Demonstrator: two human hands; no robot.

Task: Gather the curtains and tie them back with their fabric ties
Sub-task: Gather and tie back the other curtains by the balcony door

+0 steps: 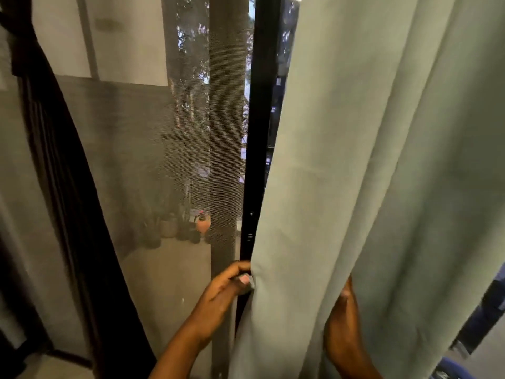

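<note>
We see the grey-green curtain [382, 160] filling the right half of the view, hanging in long folds from top to bottom. To its left a dark mesh screen [153, 160] covers the window, with a black frame post [259, 119] standing between screen and curtain, and a dark curtain [62, 173] hanging at the far left. Our left hand [226, 288] pinches the curtain's left edge between thumb and curled fingers, low down beside the post. Our right hand [345, 305] reaches up into a fold further right; its fingers are hidden by cloth, so we cannot tell its grip.
</note>
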